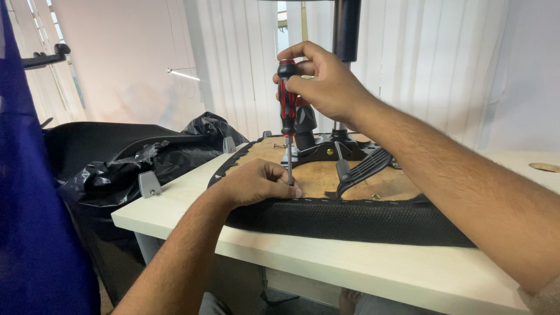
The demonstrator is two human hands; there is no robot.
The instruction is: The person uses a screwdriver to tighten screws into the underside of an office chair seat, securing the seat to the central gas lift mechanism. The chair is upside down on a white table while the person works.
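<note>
An upside-down chair seat (350, 219) with a black mesh edge and a bare wooden underside lies on a pale table (326, 262). My right hand (326, 84) grips the red and black handle of a screwdriver (287, 105), held upright with its tip down at the wood near the seat's front edge. My left hand (256, 182) rests curled on the seat edge, with its fingertips steadying the screwdriver shaft near the tip. A black lever mechanism (350, 157) and a black column (346, 29) are mounted on the seat underside behind the screwdriver.
A black chair part wrapped in black plastic (134, 160) with grey metal brackets (149, 184) lies left of the table. Blue fabric (29, 204) fills the left edge. White vertical blinds (408, 58) hang behind. A round grommet (545, 167) sits in the tabletop at right.
</note>
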